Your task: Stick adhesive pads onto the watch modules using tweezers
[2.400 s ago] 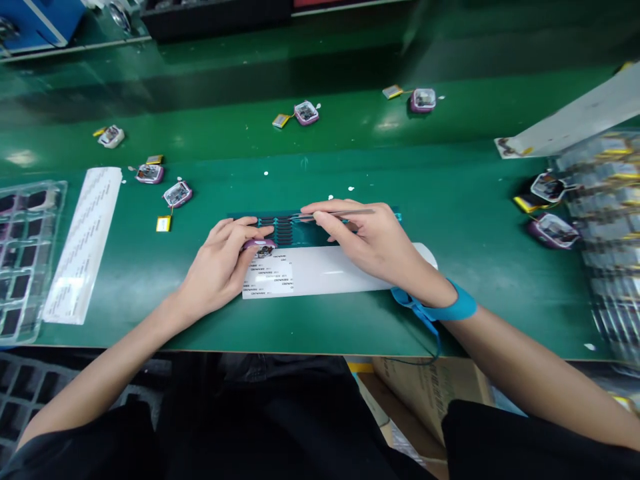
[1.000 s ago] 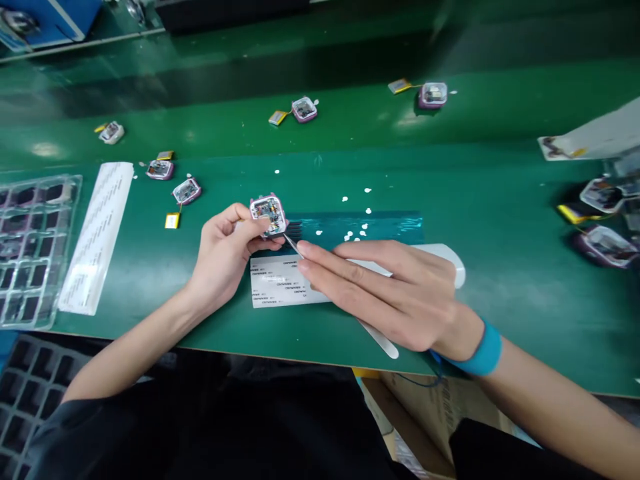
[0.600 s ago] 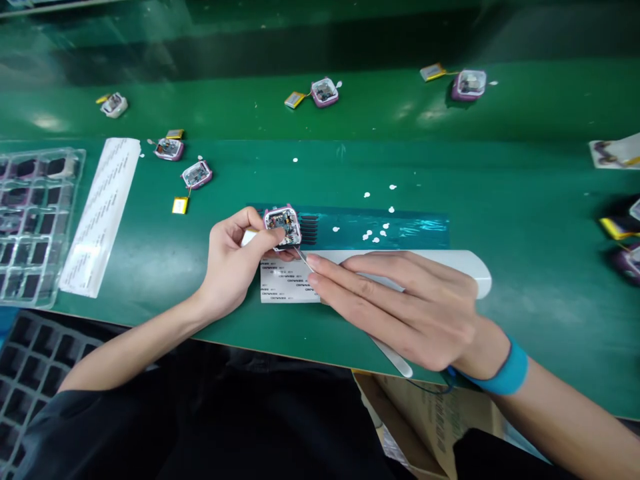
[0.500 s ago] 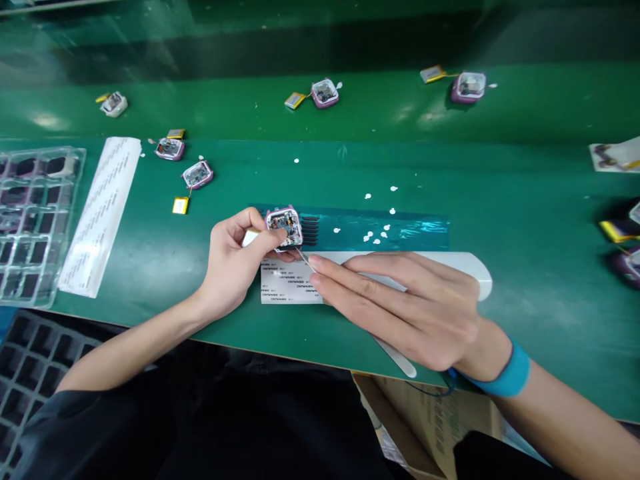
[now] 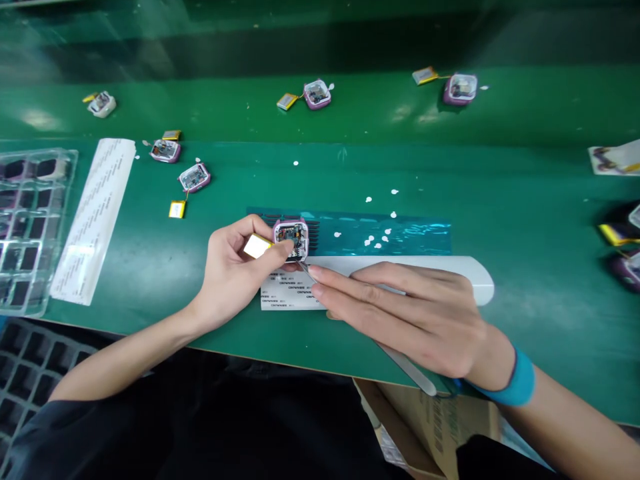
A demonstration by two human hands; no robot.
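My left hand grips an opened purple watch case, circuit side up, its thumb lying on the board. A yellow-and-white battery sticks out on the left between thumb and fingers. Tweezers are pinched in my right hand, their tips at the lower edge of the case. Whether the tips hold anything is too small to tell. Beneath both hands lies a white printed adhesive sheet, and behind it a blue film strip with black strips at its left end.
Several opened watch cases with batteries, such as one purple watch case, lie left and at the back. Small white round stickers dot the blue film and table. At the left are a clear compartment tray and a white label sheet.
The watch case has shifted slightly right and down and turned a little, so more of the battery shows. The tweezers' rear end has moved right and down. The whole view has shifted slightly.
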